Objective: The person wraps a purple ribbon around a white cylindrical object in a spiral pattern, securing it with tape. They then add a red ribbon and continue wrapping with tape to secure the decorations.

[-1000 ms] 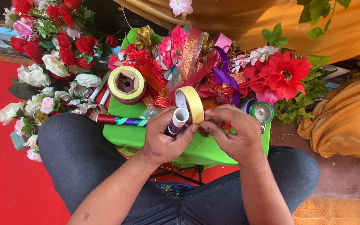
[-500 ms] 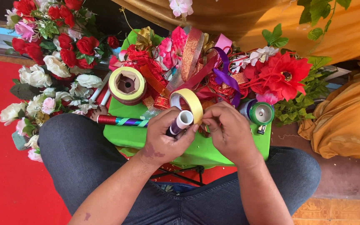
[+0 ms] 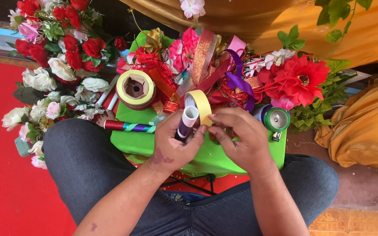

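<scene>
Head view: yellow tape roll (image 3: pixel 202 106) and purple-wrapped tube (image 3: pixel 185 124) at centre, above green desk (image 3: pixel 141 144). Left hand (image 3: pixel 176 142) grasping tube; right hand (image 3: pixel 237 137) pinching tape edge. Larger tape spool (image 3: pixel 135 88) behind left, green ribbon spool (image 3: pixel 276 119) right, artificial flowers (image 3: pixel 57 57) around.

Single head view looks steeply down, close over lap and green table (image 3: pixel 145 144).

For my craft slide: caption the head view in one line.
Left hand holds a purple tube while right hand picks at a yellow tape roll over a green table.
</scene>
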